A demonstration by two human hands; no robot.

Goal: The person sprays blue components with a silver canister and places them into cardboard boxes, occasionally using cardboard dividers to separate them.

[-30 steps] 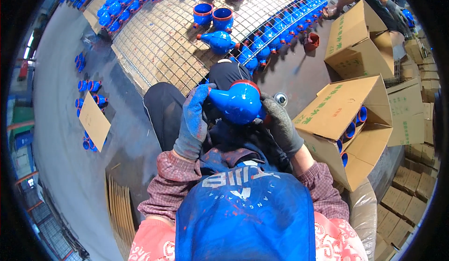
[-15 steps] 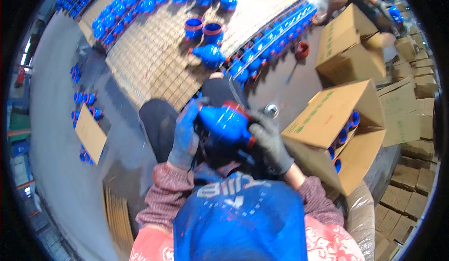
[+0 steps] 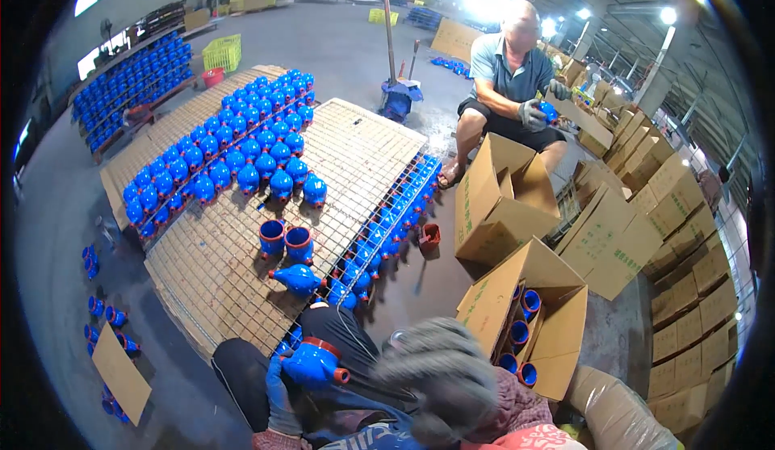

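Note:
A blue bulb-shaped fitting (image 3: 311, 363) with red rims is in my gloved left hand (image 3: 279, 397), low over my lap. The fingers of that hand wrap its left side, and a short red-rimmed outlet points right. My right hand (image 3: 436, 369), in a grey glove, is raised just right of the fitting and apart from it; motion blur smears its fingers. Ahead of my knees, another blue fitting (image 3: 296, 280) lies on its side on a wire-mesh rack covered with cardboard (image 3: 218, 297). Two upright blue cups with red rims (image 3: 299, 245) stand just beyond it.
Rows of blue fittings (image 3: 234, 159) fill the rack's far side; more lie beneath it. An open carton (image 3: 557, 385) holding several fittings stands right, with another carton (image 3: 484, 216) behind it. A seated co-worker (image 3: 508, 87) holds a blue piece. Loose cardboard (image 3: 121, 373) lies left.
My right hand has come off the fitting and moved up, now blurred. The left hand keeps hold of it, lower in view. The view has tilted up, showing more of the hall and the co-worker.

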